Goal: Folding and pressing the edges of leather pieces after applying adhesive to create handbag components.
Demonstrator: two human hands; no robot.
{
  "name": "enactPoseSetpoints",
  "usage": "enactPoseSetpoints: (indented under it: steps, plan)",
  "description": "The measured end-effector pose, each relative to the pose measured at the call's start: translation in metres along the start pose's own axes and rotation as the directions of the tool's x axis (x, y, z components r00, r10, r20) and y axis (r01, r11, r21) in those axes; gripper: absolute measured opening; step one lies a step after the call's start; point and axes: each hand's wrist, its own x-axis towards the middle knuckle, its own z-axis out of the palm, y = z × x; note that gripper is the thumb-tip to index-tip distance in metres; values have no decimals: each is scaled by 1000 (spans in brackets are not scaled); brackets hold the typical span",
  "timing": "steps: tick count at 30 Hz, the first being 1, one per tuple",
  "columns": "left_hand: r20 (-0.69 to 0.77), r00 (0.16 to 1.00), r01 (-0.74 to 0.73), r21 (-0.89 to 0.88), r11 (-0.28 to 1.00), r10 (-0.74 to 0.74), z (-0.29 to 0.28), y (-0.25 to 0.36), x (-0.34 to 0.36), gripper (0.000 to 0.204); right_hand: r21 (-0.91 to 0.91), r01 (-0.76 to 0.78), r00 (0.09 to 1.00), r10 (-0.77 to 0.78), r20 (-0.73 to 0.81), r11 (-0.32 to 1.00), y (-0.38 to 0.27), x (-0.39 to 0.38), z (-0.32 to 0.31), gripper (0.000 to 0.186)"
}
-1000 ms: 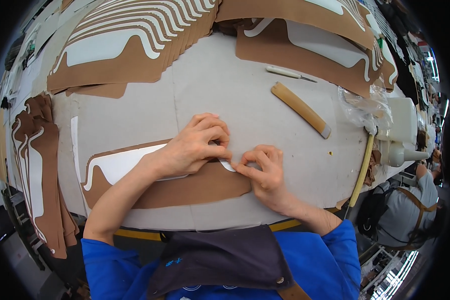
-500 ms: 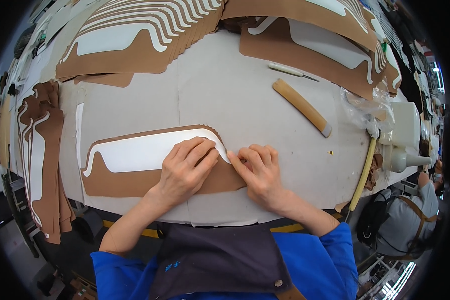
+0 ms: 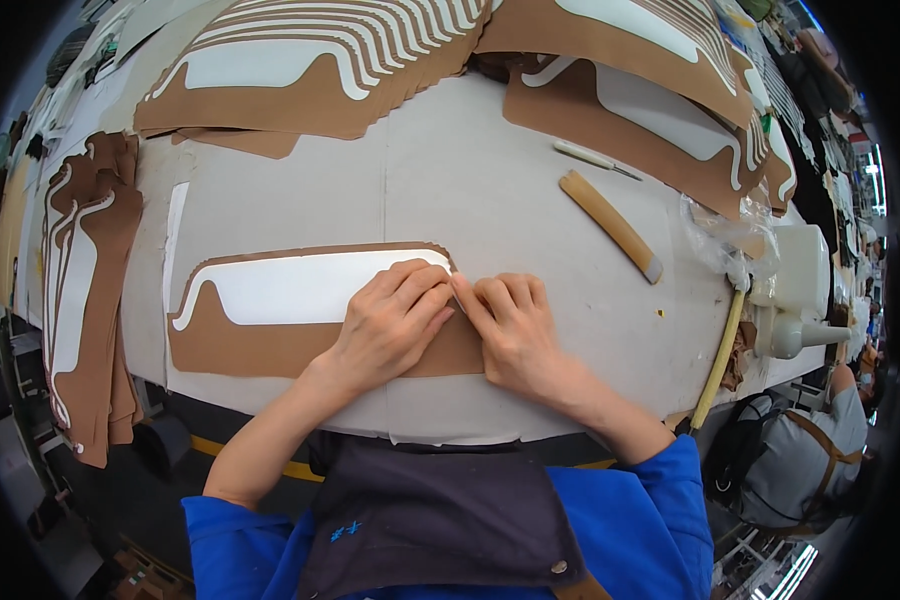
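A brown sheet piece (image 3: 250, 351) with a shaped white layer (image 3: 300, 287) lies flat at the table's front. My left hand (image 3: 390, 325) rests on its right part, fingers curled together and pressed at the upper corner. My right hand (image 3: 510, 330) is at the right edge, index finger extended to that corner beside the left fingers, the others bent; its thumb is mostly hidden. Both hands grip or press the piece, though exactly what the fingertips pinch is too small to see.
Stacked brown-and-white pieces (image 3: 250, 110) fill the back and left (image 3: 110, 300). A pale-handled tool (image 3: 582, 152), wooden tool (image 3: 605, 220), white container (image 3: 800, 260), plastic bag (image 3: 720, 245) and yellow stick (image 3: 720, 350) are on the right. A person (image 3: 805, 460) is at far right.
The brown piece has shifted away from my body and turned slightly. My left hand has moved from lying across it to reaching up from below; my right index finger has followed the corner upward.
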Motion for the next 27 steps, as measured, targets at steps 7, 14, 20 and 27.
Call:
enactPoseSetpoints:
  steps: [7,14,20,27]
  plan:
    - [-195,930,327,49,944,-312,-65,-24,-48,13,-68,127,978,-137,-159,990,11,-16,0,50]
    - [-432,486,714,-304,630,-759,-154,-48,-142,14,-252,-17,1000,14,-16,967,45,-11,-68,36]
    - [107,304,521,-851,71,-947,-186,-10,-151,44,85,127,987,-135,89,988,5,71,-72,43]
    - [352,253,554,-816,-164,-901,-195,2,-127,50,412,540,804,-595,7,734,-74,158,72,41]
